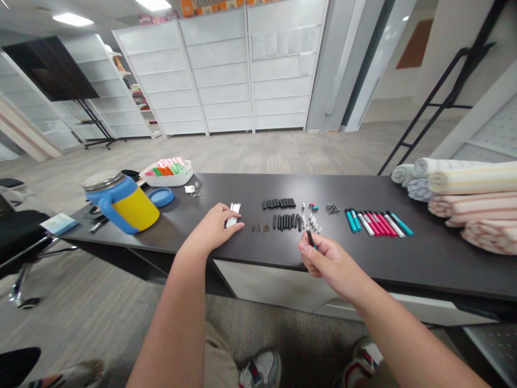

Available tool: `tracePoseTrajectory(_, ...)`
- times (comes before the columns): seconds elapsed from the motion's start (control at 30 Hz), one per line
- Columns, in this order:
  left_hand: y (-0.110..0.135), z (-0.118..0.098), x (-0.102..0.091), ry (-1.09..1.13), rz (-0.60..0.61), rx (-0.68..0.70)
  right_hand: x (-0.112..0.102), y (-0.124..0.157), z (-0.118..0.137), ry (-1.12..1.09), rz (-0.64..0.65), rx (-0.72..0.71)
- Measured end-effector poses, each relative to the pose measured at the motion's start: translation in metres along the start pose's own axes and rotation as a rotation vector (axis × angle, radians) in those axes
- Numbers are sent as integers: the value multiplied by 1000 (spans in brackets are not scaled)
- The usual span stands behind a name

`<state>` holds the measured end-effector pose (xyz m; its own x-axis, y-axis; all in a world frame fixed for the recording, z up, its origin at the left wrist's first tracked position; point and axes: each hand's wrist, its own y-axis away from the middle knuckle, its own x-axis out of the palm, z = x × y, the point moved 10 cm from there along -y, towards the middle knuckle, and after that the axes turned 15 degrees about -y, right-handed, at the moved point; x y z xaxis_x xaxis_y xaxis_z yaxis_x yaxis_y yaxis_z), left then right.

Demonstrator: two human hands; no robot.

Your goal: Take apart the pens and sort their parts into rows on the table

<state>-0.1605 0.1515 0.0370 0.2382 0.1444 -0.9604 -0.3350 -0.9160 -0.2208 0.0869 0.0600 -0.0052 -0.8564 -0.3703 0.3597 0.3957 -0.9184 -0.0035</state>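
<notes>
My left hand (pixel 218 226) rests on the table over a row of thin white sticks (pixel 234 209), its thumb and fingers closing around them. Part of the row is hidden under the fingers. My right hand (pixel 325 256) is closed around a small pen barrel (pixel 310 238), black at its upper end with a bit of teal lower down, held upright near the front edge. Between the hands lie short black caps (pixel 278 203), longer black tubes (pixel 286 221), small metal springs (pixel 260 228) and white plastic bits (pixel 313 221).
Teal, white and pink pen barrels (pixel 379 223) lie in a row on the right, beside small grey pieces (pixel 333 208). Rolled towels (pixel 472 194) are stacked at the right end. Leftward stand a blue-yellow mug (pixel 125 205), a blue lid (pixel 161 196) and a white basket (pixel 181 175).
</notes>
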Motion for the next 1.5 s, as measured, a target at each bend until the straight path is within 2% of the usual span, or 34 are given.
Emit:
tracePoseTrajectory(0.13,1,-2,-5,18,-8,6,0,-1,0,-27,-5,-2)
tracePoseTrajectory(0.23,1,-19,-20,84,-88,32,1,-2,-1,-88,-6,16)
tracePoseTrajectory(0.3,0,-39,-30,192,-158,55,1,-3,-3,-154,-2,54)
tracePoseTrajectory(0.37,-1,-64,-30,391,-171,68,2,-3,-5,-210,6,85)
tracePoseTrajectory(0.53,-3,-147,-5,905,-8,282,5,-3,-2,-212,44,57)
tracePoseTrajectory(0.63,-2,-170,10,1085,74,316,5,-4,-1,-186,40,36)
tracePoseTrajectory(0.73,-3,-172,21,1178,88,274,3,-4,-1,-141,32,24)
tracePoseTrajectory(0.9,-5,-155,37,1407,58,108,4,-3,5,16,56,11)
tracePoseTrajectory(0.97,-5,-153,39,1445,40,84,4,-4,5,31,60,19)
tracePoseTrajectory(1.1,-6,-150,36,1396,-19,89,4,-6,7,54,52,14)
tracePoseTrajectory(1.5,-4,-148,32,1330,-57,55,0,-5,10,179,-6,-30)
